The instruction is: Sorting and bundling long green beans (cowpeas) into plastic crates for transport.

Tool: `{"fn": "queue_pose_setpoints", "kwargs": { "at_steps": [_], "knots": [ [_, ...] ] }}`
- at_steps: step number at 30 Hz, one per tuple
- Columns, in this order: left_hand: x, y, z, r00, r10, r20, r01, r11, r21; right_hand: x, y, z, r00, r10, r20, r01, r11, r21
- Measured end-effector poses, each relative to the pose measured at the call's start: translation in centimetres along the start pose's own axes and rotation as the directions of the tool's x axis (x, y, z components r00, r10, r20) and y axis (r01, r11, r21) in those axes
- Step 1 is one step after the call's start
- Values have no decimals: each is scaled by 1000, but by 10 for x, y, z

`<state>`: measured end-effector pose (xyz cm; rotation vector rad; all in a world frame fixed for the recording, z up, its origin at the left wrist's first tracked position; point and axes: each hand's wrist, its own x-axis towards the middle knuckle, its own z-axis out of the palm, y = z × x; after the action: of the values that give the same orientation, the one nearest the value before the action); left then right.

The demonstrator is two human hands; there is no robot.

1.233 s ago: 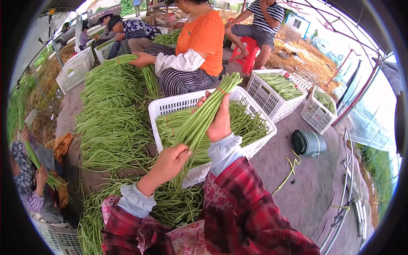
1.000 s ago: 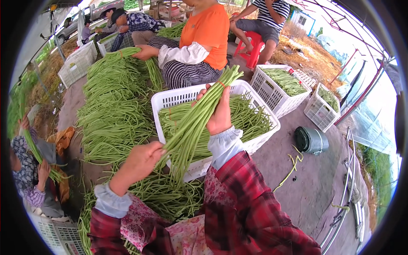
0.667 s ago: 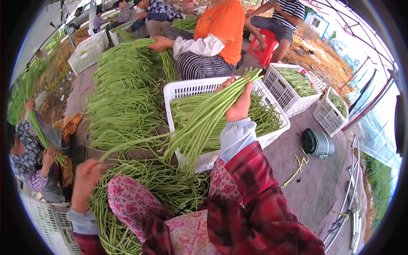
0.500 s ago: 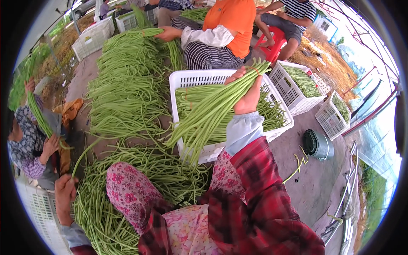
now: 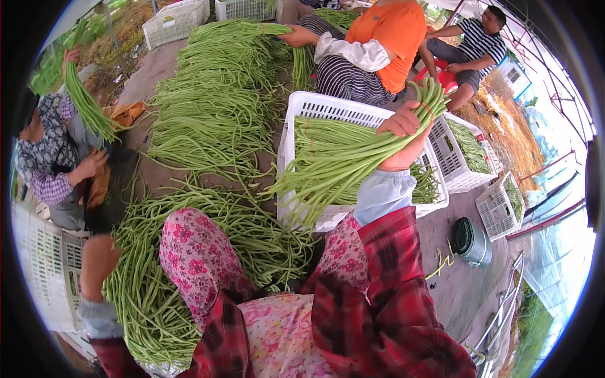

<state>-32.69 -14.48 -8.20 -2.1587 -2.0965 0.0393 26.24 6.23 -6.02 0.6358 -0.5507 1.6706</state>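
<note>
My right hand [image 5: 403, 135] is closed around a thick bunch of long green beans [image 5: 353, 157], near its upper end, where a thin reddish band shows. The bunch slants down to the left over a white plastic crate [image 5: 291, 135] with banded beans lying in it. At the far left my left hand [image 5: 99, 261] is smeared by motion, and its fingers cannot be made out. It is beside a large pile of loose long beans [image 5: 157, 290] that spreads around my knees.
Rows of bean bunches [image 5: 214, 107] cover the ground ahead. A co-worker in orange [image 5: 397, 31] touches the far row; another at left [image 5: 50, 138] holds beans. Bean-filled crates [image 5: 466, 170] stand right, near a dark green roll [image 5: 471, 242] and metal poles [image 5: 501, 309].
My right hand has turned the bunch slightly and it appears farther right. The single bean at my left hand no longer shows. The left co-worker's bunch has swung, and the whole view has shifted.
</note>
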Motion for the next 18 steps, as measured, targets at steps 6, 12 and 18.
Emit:
{"fn": "queue_pose_setpoints", "kwargs": {
  "at_steps": [6, 12, 18],
  "knots": [
    [130, 179, -43, 917, 358, -175, -369, 597, -712, 0, 6, 12, 999, 19, 34, -20, 1000, 17],
    [189, 330, -65, 690, 602, -402, -609, 182, -772, 11, 22, 22, 996, 82, 25, -82, 997, 4],
    [192, 369, -58, 579, 743, -335, -315, -174, -933, 34, 26, 37, 950, 299, 88, -278, 941, -195]
  ]
}}
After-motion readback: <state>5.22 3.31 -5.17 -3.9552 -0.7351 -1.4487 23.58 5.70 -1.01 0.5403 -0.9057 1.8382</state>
